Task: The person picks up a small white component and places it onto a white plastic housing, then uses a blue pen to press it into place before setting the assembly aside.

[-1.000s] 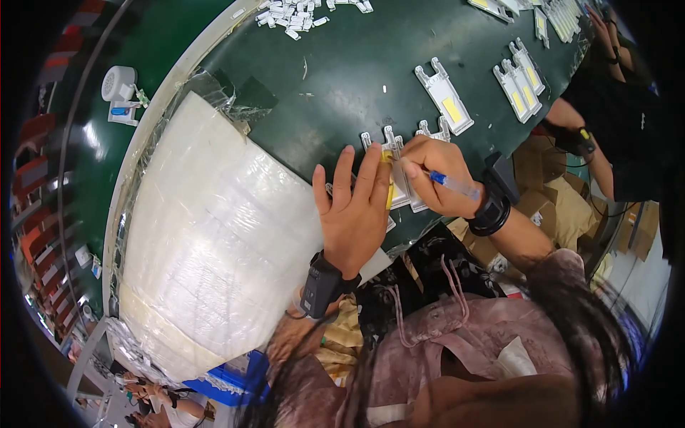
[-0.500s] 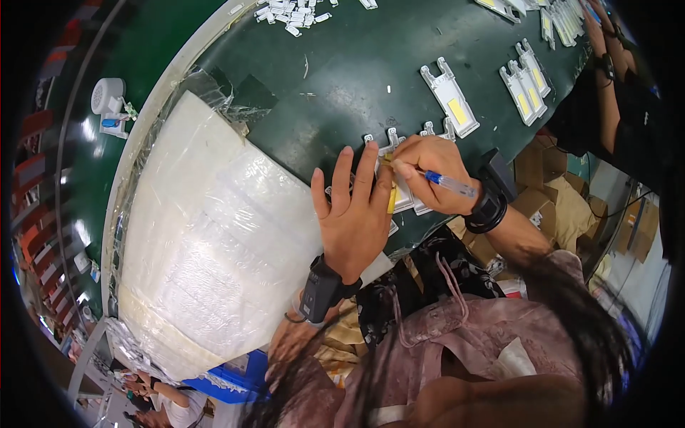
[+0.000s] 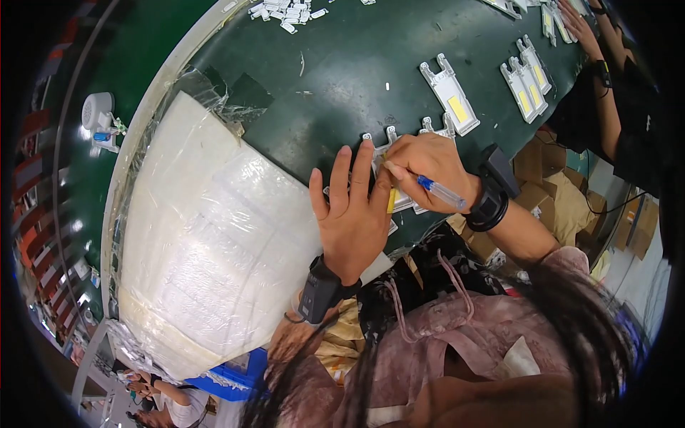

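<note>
My left hand [image 3: 351,225] lies palm down with its fingers spread, pressing on a white two-pronged plastic housing with a yellow strip [image 3: 392,201]. Most of that housing is covered by my hands. My right hand [image 3: 437,165] is closed around a slim screwdriver [image 3: 444,192] with a clear and blue handle. The tool leans over the housing beside my left index finger, and its tip is hidden by my fingers. Just past my right hand, the prongs of another white housing [image 3: 449,124] stick out.
A similar housing [image 3: 451,89] lies farther off, with several more [image 3: 524,93] to its right. Small white parts [image 3: 285,13] are heaped at the far edge. A plastic-wrapped white sheet [image 3: 207,235] covers the left side of the green table [image 3: 328,85]. A co-worker's hand [image 3: 579,30] reaches over parts at far right.
My right hand has shifted slightly toward the left, and the screwdriver's handle sits a little lower. My left hand stays in place. The co-worker's hand has come farther into view.
</note>
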The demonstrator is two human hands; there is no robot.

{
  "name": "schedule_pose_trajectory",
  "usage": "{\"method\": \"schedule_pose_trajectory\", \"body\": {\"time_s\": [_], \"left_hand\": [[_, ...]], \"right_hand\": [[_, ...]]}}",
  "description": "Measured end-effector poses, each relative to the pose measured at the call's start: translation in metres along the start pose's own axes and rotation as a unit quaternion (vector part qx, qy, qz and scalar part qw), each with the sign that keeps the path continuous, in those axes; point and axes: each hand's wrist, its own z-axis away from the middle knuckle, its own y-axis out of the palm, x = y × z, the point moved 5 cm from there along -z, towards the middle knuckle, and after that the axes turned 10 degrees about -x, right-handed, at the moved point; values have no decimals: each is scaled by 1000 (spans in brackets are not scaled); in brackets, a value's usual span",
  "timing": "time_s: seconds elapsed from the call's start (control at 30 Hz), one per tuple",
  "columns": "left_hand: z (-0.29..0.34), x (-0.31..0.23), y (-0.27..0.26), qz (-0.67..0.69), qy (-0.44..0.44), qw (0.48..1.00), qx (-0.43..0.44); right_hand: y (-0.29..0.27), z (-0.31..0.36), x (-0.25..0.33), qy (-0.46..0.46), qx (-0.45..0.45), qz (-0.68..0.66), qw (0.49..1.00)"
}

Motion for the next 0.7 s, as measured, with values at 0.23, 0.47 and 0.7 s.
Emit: {"method": "schedule_pose_trajectory", "body": {"time_s": [0.23,0.47,0.7], "left_hand": [[-1,2,-3,4,10,1000,-3],[3,2,-10,80,9,996,-44],[-6,17,-25,151,-88,982,-76]], "right_hand": [[-6,-5,-1,64,-26,-98,993],[-26,-10,16,20,-25,-75,997],[-25,8,30,-67,6,33,997]]}}
